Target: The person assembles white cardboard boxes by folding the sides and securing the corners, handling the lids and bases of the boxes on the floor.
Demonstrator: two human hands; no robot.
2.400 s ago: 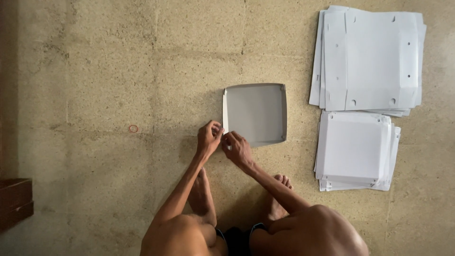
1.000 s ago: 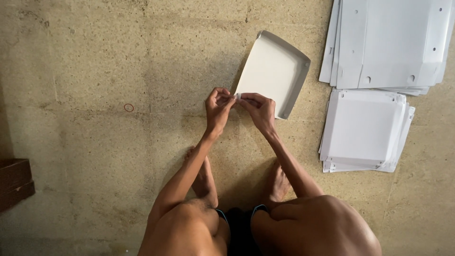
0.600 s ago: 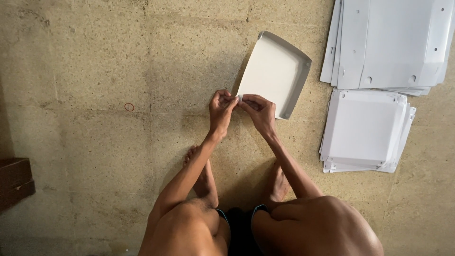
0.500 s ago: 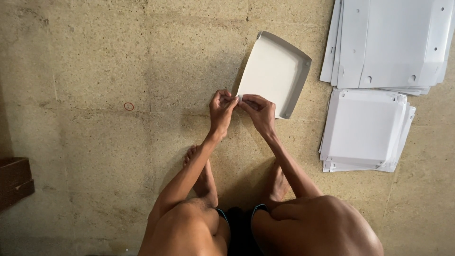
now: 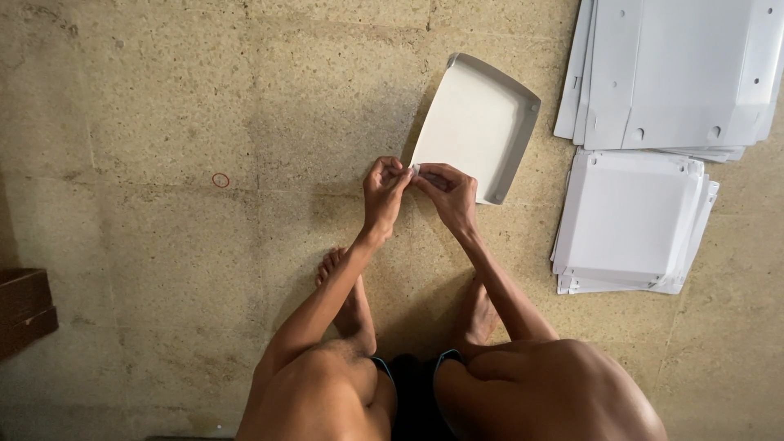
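Left hand and right hand meet fingertip to fingertip, both pinching near corner of white tray. Tray lies on floor, extending ahead-right from hands, long axis tilted. Flat white stacks farther right.

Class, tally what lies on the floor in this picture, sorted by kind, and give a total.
Folded white tray, pinched at its near corner by the left hand and right hand: 1
Stacks of flat white sheets: 2
Dark brown block at the left edge: 1
Total: 4
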